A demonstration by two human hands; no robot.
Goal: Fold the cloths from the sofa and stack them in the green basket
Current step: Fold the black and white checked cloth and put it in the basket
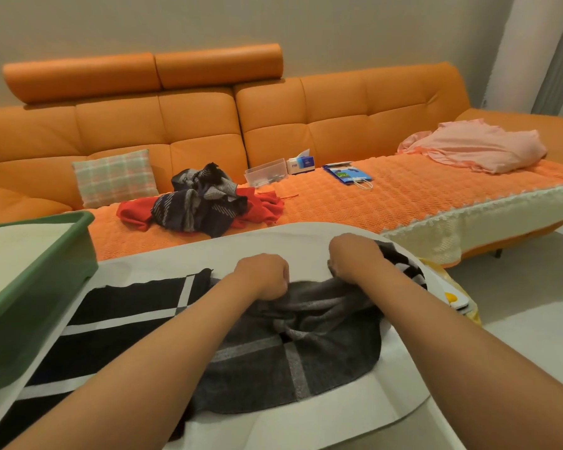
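Mid-fold. I noted left hand (263, 276) and right hand (354, 258) fisted on grey cloth (306, 368)'s 12 o'clock edge; next, probably draw it toward 6.

Worktop (273, 245): black-grey checked cloth (306, 362), centre, bunched at 12 o'clock edge.
Left hand (264, 276), right hand (355, 256): both gripping bunched edge.
Green basket (30, 287): 9 o'clock, on worktop.
Sofa (208, 118): 12 o'clock; cloth pile (202, 203) on seat.

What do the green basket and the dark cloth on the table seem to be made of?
Green basket: probably moulded plastic, smooth with a dull sheen. Dark cloth: seemingly soft woven fabric, matte, slightly fuzzy, bunching into folds.
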